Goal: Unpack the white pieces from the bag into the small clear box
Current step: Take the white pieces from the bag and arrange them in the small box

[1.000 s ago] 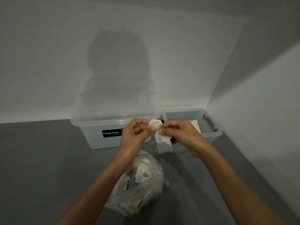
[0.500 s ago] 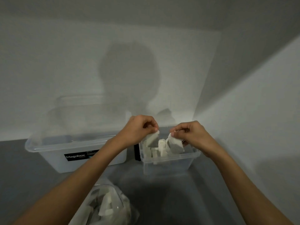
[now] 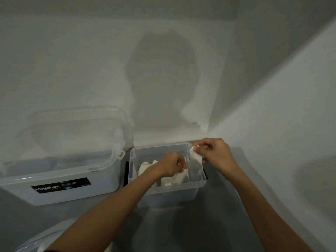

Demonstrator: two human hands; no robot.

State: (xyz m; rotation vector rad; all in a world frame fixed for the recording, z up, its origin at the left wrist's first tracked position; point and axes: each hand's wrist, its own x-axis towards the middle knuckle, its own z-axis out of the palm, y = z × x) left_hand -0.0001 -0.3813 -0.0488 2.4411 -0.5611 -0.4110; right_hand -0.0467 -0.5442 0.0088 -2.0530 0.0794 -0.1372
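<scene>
The small clear box (image 3: 199, 181) stands on the grey surface (image 3: 209, 226) in the corner, with white pieces (image 3: 145, 166) heaped inside. The left grip (image 3: 172, 165) reaches down into it, fingers curled over the heap; whether they hold anything cannot be told. The right grip (image 3: 216, 151) pinches a white piece (image 3: 196, 156) at the box's right rim. Just beside it on the left sits a large clear box (image 3: 76, 190) with a black label (image 3: 61, 185), its lid (image 3: 78, 122) tilted back against the wall. The bag (image 3: 34, 246) shows at the bottom left edge
</scene>
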